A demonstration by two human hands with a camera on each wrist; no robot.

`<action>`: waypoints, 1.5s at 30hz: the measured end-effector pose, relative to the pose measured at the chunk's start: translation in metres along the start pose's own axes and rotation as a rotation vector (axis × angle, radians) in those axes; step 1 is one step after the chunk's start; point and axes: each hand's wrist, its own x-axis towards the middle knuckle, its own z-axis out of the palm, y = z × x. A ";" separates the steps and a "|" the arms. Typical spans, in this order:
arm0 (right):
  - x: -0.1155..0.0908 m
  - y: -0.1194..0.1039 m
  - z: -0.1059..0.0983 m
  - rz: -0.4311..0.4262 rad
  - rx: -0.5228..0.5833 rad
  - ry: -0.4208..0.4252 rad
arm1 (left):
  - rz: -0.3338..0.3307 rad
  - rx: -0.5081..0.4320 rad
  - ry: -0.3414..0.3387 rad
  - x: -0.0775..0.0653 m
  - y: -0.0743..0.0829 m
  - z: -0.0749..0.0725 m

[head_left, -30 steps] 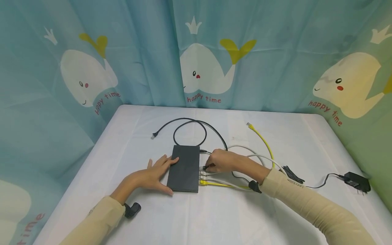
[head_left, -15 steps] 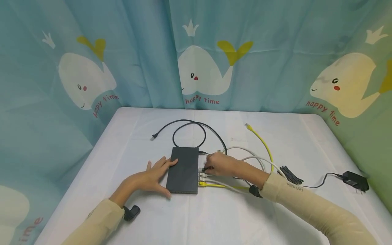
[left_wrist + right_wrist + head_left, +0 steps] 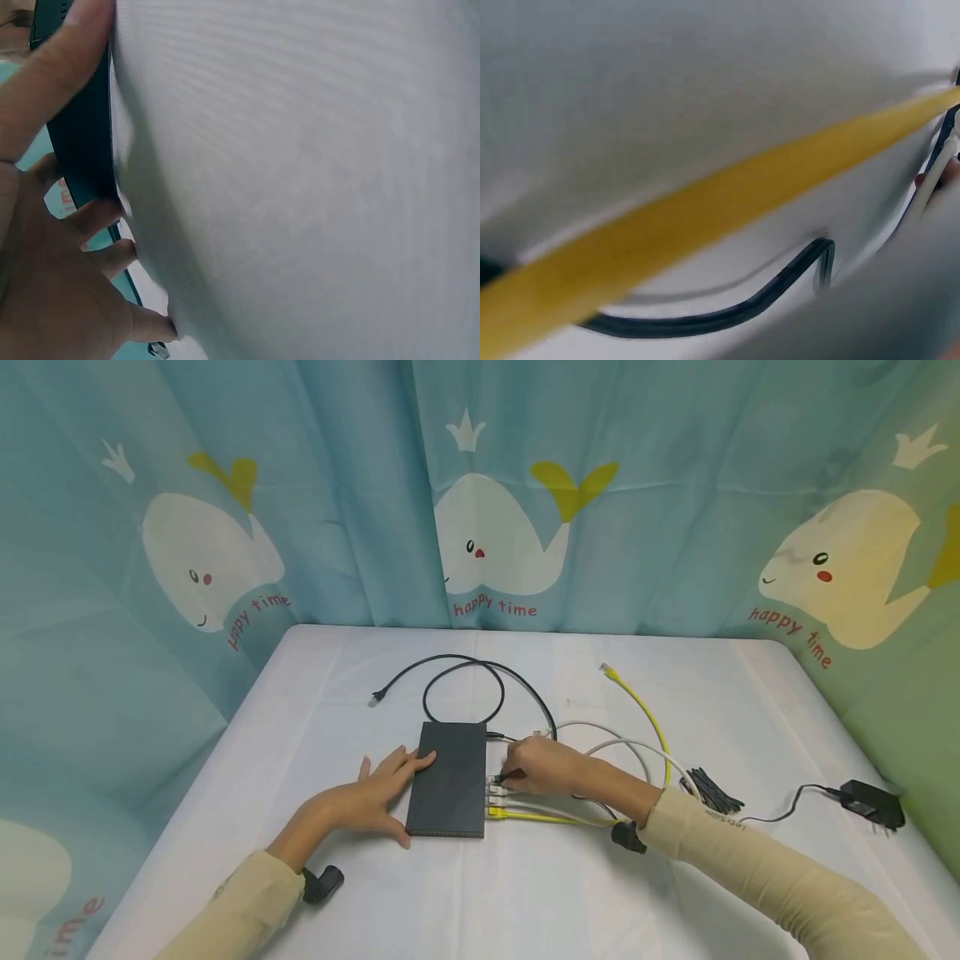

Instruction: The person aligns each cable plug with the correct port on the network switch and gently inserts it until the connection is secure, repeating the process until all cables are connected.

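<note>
A flat black network switch (image 3: 450, 781) lies on the table, with Ethernet cables at its right side. My left hand (image 3: 371, 800) rests against its left edge, fingers spread, index fingertip on the top and thumb at the near left corner. In the left wrist view the hand's fingers (image 3: 97, 217) lie along the switch's side (image 3: 82, 142). At the port side, my right hand (image 3: 551, 766) pinches the black plug (image 3: 500, 779) of an Ethernet cable, right at a port. White plugs (image 3: 497, 791) and a yellow plug (image 3: 497, 813) sit in the ports nearer me.
A black cable (image 3: 525, 681) loops behind the switch, its free plug (image 3: 377, 697) at the left. A yellow cable (image 3: 652, 718) and white cables (image 3: 618, 741) run on the right. Farther right are a tied cord bundle (image 3: 712, 791) and a power adapter (image 3: 870, 802). Yellow cable crosses the right wrist view.
The head view has shifted slightly. My left thumb has slid a little outward at the switch's near corner. The right hand stays at the port with the black plug.
</note>
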 end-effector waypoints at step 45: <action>-0.002 0.009 0.003 0.113 0.276 -0.002 | 0.001 0.046 0.066 0.002 0.000 -0.003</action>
